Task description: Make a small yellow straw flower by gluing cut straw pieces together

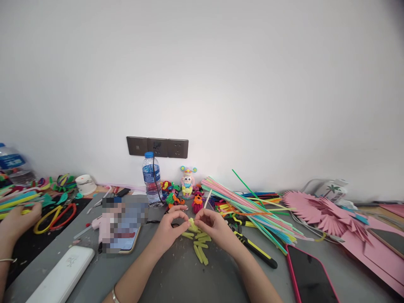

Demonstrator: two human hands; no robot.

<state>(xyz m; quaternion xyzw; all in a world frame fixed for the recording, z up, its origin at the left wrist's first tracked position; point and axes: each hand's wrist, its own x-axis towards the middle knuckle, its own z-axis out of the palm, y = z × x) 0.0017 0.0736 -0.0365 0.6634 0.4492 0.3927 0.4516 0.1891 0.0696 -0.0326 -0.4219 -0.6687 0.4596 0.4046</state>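
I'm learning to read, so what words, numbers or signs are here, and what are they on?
No words or numbers are readable.
Upright bottle: blue label, writing too small.
Far-left bottle: label too blurred.
White slab: faint mark, unreadable.
White pack: palm tree picture, no readable words.
Left phone: pixelated.

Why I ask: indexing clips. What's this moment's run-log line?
left hand: at yellow fuzzy piece, grip unclear | right hand: same piece | nearer: short yellow-green strips | beyond: figurine, bottle | right: black-and-yellow tool

Both hands (195, 221) close together, fingers curled, forearms angled inward
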